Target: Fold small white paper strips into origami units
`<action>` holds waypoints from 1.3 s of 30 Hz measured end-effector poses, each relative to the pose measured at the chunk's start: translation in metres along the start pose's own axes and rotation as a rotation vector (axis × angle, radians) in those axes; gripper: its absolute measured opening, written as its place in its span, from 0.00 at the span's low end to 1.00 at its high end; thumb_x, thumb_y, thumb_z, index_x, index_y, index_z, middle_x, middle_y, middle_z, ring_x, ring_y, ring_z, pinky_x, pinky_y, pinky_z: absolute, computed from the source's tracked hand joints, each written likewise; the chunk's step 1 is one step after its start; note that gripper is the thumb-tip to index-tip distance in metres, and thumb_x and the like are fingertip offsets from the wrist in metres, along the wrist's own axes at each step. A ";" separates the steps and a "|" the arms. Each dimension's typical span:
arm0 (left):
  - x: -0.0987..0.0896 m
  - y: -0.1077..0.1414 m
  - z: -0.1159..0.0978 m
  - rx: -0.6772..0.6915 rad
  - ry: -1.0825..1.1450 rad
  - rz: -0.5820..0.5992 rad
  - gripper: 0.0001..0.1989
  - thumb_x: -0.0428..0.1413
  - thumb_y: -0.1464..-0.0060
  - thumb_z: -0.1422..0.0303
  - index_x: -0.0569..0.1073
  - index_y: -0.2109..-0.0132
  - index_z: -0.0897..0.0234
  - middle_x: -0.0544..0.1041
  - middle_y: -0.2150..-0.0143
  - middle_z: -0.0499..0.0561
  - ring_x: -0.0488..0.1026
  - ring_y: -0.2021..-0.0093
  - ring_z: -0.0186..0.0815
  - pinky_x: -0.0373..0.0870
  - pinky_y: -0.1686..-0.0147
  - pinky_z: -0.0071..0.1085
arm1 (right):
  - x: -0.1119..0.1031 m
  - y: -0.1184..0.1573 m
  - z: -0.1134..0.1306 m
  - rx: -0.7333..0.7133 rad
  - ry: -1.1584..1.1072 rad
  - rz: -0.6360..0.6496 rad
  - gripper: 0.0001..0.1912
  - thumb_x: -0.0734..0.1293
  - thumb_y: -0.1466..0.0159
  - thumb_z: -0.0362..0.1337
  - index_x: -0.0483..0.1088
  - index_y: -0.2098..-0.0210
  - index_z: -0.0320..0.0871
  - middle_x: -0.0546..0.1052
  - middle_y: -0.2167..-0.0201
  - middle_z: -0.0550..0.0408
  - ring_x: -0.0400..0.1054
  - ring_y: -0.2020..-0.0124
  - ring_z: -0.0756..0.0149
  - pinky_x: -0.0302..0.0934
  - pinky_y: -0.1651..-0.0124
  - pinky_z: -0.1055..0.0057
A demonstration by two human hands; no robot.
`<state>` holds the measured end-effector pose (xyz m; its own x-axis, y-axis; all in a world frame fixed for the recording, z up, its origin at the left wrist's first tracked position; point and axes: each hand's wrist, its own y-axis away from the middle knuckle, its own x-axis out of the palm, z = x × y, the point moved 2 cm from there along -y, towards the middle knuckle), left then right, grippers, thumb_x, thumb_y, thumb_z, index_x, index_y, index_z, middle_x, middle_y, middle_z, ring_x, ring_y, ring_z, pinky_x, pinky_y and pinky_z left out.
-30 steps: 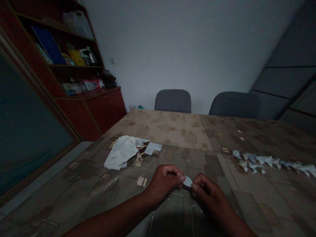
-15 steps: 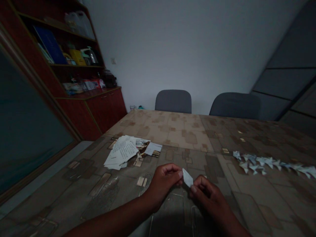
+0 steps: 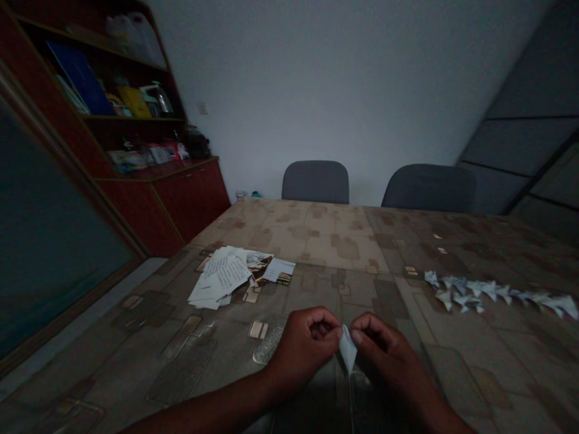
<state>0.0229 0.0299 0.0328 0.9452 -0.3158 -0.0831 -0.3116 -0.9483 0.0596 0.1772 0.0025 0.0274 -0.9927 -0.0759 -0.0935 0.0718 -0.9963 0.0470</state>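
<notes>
- Only the head cam here, looking down at a tabletop with a brown patchwork-print cover (image 3: 316,241), and the room's pretty dim.
- The small white folded paper piece (image 3: 348,349) is between the hands, pointy end down, held up off the table.
- The left hand (image 3: 302,351) is curled up, with the left fingertips (image 3: 337,333) pinched together on the paper's left edge.
- The right hand (image 3: 388,355) does about the same, with the right fingertips (image 3: 356,337) clamped on the other edge. The hands are almost touching, with just the paper between them.
- Done so far, by the looks of it: a long row of small white folded paper shapes (image 3: 493,292) on the right side of the table, well apart from the hands.
- Left to go, as far as I can tell: a messy pile of loose printed paper sheets (image 3: 219,278) on the left side of the table, with neither hand on it. Can't count how many sheets are in there.
</notes>
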 end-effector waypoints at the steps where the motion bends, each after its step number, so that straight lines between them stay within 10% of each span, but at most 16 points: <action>1: 0.000 0.000 0.000 0.000 0.006 0.000 0.09 0.58 0.52 0.65 0.73 0.73 0.67 0.67 0.79 0.44 0.62 0.77 0.30 0.57 0.76 0.24 | 0.000 0.000 0.002 -0.007 0.012 -0.004 0.17 0.68 0.44 0.51 0.67 0.76 0.45 0.64 0.81 0.60 0.57 0.79 0.69 0.52 0.77 0.73; 39: 0.003 0.003 0.008 -0.054 0.126 0.085 0.07 0.62 0.58 0.70 0.72 0.71 0.68 0.70 0.76 0.45 0.65 0.74 0.29 0.60 0.72 0.25 | -0.001 0.001 -0.002 -0.006 -0.046 0.077 0.15 0.65 0.39 0.49 0.66 0.67 0.44 0.65 0.74 0.60 0.58 0.74 0.68 0.54 0.71 0.72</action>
<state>0.0241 0.0261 0.0252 0.9216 -0.3849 0.0501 -0.3881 -0.9144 0.1149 0.1780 0.0011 0.0260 -0.9877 -0.1501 -0.0437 0.1481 -0.9879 0.0461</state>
